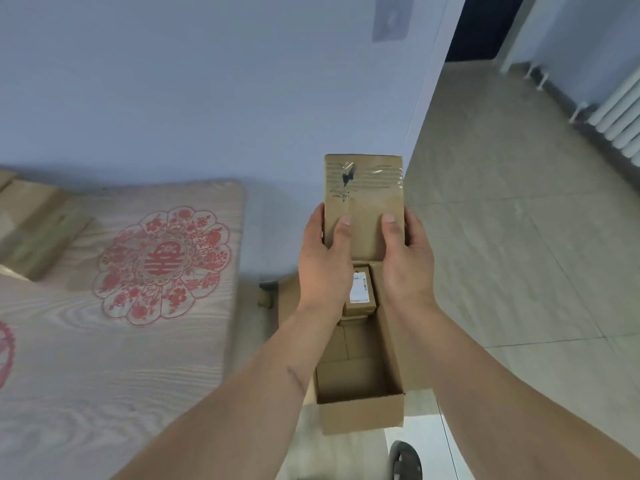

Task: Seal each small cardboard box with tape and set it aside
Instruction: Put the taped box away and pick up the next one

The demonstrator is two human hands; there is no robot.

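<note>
Both the left hand (323, 258) and the right hand (405, 258) gripped the cardboard box (363, 202), thumbs pressed on its taped face, so setting it aside probably needed a level, firm hold.

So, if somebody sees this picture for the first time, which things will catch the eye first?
First, the cardboard box held up in the middle, with the left hand and right hand gripping its lower end and shiny tape across its top. Then the big red flower pattern on the mat at left. Below the hands stands an open carton with a small labelled box inside.
</note>
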